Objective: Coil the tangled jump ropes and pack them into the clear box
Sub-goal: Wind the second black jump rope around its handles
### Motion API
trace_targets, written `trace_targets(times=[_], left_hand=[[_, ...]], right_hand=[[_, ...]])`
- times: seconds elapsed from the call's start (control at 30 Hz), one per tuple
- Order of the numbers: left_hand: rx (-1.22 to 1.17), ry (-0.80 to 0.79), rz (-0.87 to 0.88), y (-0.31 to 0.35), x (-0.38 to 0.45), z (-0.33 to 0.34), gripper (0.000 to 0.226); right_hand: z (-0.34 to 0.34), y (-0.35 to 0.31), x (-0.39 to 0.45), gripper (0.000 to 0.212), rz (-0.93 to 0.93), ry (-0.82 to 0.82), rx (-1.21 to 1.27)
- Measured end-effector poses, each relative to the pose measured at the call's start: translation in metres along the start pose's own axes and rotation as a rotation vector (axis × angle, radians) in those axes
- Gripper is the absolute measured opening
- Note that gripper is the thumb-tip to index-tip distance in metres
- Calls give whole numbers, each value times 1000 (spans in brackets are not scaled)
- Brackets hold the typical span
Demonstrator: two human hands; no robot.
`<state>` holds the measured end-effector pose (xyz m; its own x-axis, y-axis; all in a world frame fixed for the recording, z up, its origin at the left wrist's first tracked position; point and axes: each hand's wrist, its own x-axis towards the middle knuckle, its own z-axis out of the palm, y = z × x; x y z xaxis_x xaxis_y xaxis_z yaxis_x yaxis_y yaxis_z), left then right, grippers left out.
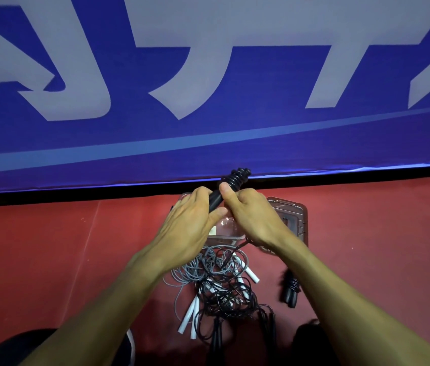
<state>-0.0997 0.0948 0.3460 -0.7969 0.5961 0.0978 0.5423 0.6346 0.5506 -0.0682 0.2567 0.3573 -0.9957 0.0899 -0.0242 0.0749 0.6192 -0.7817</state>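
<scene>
Hands (224, 215) — two, gripping one black rope bundle (232, 182) | clear box (231, 231) — one

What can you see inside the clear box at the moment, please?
The clear box looks empty where its near part shows: only see-through bottom. Both hands, left and right, hold a black rope bundle above it, covering the rest.

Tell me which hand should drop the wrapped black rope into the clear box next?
Probably the left hand: it grips the black handles, directly above the clear box. The right hand pinches the wrapped cord near the top and still trails a strand toward the tangled pile.
</scene>
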Motion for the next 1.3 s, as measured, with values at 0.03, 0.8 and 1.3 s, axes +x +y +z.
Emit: trace_targets(times=[0.03, 0.8, 1.3], left_hand=[[-44, 25, -10, 1, -1, 0, 45], [-951, 22, -306, -2, 9, -7, 40], [-686, -124, -185, -4, 9, -9, 11]], right_hand=[[2, 0, 0, 65, 10, 6, 3], [10, 11, 12, 49, 181, -19, 338], [-5, 4, 7, 16, 22, -123, 140]])
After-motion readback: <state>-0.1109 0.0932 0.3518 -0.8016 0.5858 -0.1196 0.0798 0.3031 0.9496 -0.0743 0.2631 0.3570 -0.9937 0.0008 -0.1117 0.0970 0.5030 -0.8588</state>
